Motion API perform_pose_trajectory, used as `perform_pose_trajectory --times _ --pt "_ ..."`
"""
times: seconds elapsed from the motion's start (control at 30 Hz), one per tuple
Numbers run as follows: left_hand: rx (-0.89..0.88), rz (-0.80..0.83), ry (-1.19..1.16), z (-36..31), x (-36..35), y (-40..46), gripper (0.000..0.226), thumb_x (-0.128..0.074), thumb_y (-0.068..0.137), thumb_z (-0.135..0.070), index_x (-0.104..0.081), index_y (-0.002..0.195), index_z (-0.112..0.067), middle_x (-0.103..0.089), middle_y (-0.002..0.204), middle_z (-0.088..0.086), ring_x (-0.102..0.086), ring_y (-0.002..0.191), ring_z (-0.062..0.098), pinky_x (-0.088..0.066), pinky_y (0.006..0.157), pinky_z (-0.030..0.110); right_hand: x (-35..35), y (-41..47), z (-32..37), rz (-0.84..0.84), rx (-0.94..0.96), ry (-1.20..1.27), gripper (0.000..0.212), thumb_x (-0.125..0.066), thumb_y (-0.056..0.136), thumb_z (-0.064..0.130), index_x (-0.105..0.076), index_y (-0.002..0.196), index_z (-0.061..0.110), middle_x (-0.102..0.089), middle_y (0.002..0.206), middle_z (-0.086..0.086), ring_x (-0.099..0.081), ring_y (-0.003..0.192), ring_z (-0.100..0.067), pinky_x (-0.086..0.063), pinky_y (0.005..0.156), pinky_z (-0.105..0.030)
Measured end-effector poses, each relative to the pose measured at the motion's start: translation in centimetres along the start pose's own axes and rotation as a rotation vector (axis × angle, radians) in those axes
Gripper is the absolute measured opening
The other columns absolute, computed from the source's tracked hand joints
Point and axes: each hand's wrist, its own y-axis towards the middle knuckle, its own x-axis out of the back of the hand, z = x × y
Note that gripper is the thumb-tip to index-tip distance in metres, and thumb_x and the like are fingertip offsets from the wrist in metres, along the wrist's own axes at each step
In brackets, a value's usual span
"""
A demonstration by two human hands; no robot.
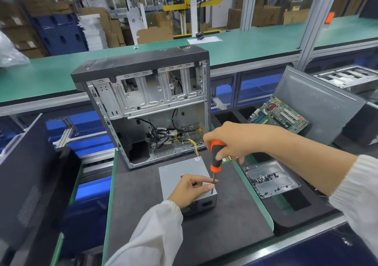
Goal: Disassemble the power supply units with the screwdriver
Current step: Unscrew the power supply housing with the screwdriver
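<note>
While a dark grey side panel (pixel 26 175) leans at the far left beside the work mat (pixel 143 214), the left hand (pixel 189 190) rests on the top of the power supply unit (pixel 178 175), a plain grey metal box lying flat on the mat just in front of the open computer case (pixel 147 106). That hand's forefinger and thumb are drawn together in a narrow pinch around the bare shaft of the screwdriver (pixel 216 157) close to its tip, the other fingers curled under, and the tip stands at the unit's near right corner. A bundle of yellow and black wires (pixel 190 143) runs from the unit's far edge up into the case, which stands upright with its side off and its metal drive bays showing. The screwdriver is nearly upright, its orange and black handle held from above by the right hand (pixel 231 141), fingers wrapped round the grip. Right of the mat lies a shallow metal tray (pixel 272 178) with small dark screws scattered in it, and beyond it a green motherboard (pixel 280 116) leans against another grey panel (pixel 319 106)
</note>
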Motion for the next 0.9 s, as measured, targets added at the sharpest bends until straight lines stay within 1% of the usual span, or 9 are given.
perform_pose_trajectory --times 0.13,0.2,0.27,0.4,0.5,0.6,0.73,0.83,0.9 --pt "-0.043 0.011 -0.059 -1.6 -0.5 0.9 0.013 -0.070 0.088 -0.019 -0.078 0.096 -0.027 -0.018 0.063 -0.005 -0.026 0.066 0.024 -0.034 0.075 0.025 0.2 0.6 0.8 0.103 0.139 -0.193 0.029 -0.056 0.088 -0.001 -0.051 0.098 0.026 -0.048 0.095 0.006 -0.060 0.053 0.003 -0.046 0.052 -0.021" --pt "-0.040 0.054 -0.073 -2.1 -0.7 1.2 0.013 -0.070 0.088 -0.018 -0.079 0.093 -0.026 -0.041 0.067 -0.001 -0.040 0.073 0.023 -0.038 0.085 0.030 0.6 1.0 1.1 0.153 0.180 -0.265 0.035 -0.059 0.084 -0.001 -0.054 0.107 0.024 -0.045 0.095 0.009 -0.059 0.079 -0.001 -0.051 0.071 -0.031" --pt "-0.044 0.055 -0.073 -2.1 -0.8 1.2 0.009 -0.070 0.089 -0.015 -0.078 0.092 -0.015 -0.055 0.069 -0.002 -0.050 0.074 0.014 -0.039 0.085 0.027 0.9 1.0 0.9 0.174 0.142 -0.259 0.045 -0.071 0.083 0.021 -0.050 0.122 0.027 -0.044 0.091 0.010 -0.055 0.093 -0.017 -0.051 0.081 -0.041" --pt "-0.019 0.048 -0.016 -2.3 -0.7 1.4 0.009 -0.070 0.089 -0.021 -0.076 0.085 -0.025 -0.045 0.083 0.007 -0.038 0.080 0.022 -0.030 0.082 0.034 0.1 0.9 1.3 -0.117 -0.075 -0.402 0.066 -0.048 0.079 0.075 -0.051 0.103 0.014 -0.041 0.070 0.005 -0.045 0.057 -0.013 -0.037 0.049 -0.030" --pt "-0.003 0.094 -0.038 -2.8 -0.5 1.3 0.013 -0.069 0.090 -0.022 -0.077 0.082 -0.028 -0.046 0.086 0.007 -0.040 0.082 0.021 -0.036 0.082 0.033 -1.0 1.1 2.2 -0.197 -0.037 -0.613 0.052 -0.027 0.094 0.063 -0.044 0.091 0.014 -0.038 0.067 -0.002 -0.034 0.052 -0.017 -0.030 0.052 -0.031" --pt "-0.022 0.087 -0.122 -3.1 -0.2 1.1 0.014 -0.070 0.089 -0.017 -0.079 0.083 -0.027 -0.061 0.083 0.009 -0.054 0.083 0.019 -0.047 0.087 0.023 0.0 0.6 1.8 0.009 0.084 -0.452 0.017 -0.043 0.100 0.032 -0.043 0.108 0.018 -0.050 0.100 -0.007 -0.051 0.074 -0.023 -0.042 0.063 -0.035" --pt "-0.024 0.078 -0.163 -3.3 -0.1 1.3 0.007 -0.071 0.087 -0.014 -0.076 0.081 -0.014 -0.065 0.082 0.011 -0.060 0.086 0.020 -0.049 0.087 0.020 1.7 -0.2 1.6 0.205 0.171 -0.172 0.050 -0.067 0.086 0.032 -0.042 0.130 0.031 -0.040 0.126 0.001 -0.048 0.114 -0.022 -0.045 0.090 -0.039" --pt "-0.004 0.098 -0.157 -3.5 -0.2 1.3 0.010 -0.070 0.088 -0.012 -0.077 0.083 -0.018 -0.065 0.083 0.011 -0.059 0.087 0.020 -0.049 0.091 0.024 1.3 0.1 2.2 -0.063 -0.030 -0.369 0.065 -0.049 0.080 0.073 -0.050 0.117 0.019 -0.047 0.091 -0.002 -0.053 0.079 -0.022 -0.043 0.064 -0.033" --pt "0.004 0.117 -0.142 -3.6 -0.3 1.3 0.014 -0.070 0.088 -0.012 -0.078 0.083 -0.023 -0.063 0.085 0.013 -0.057 0.086 0.019 -0.049 0.094 0.025 0.7 0.3 2.8 -0.147 -0.091 -0.560 0.058 -0.036 0.090 0.066 -0.050 0.092 0.011 -0.043 0.075 -0.003 -0.044 0.059 -0.019 -0.036 0.053 -0.030"
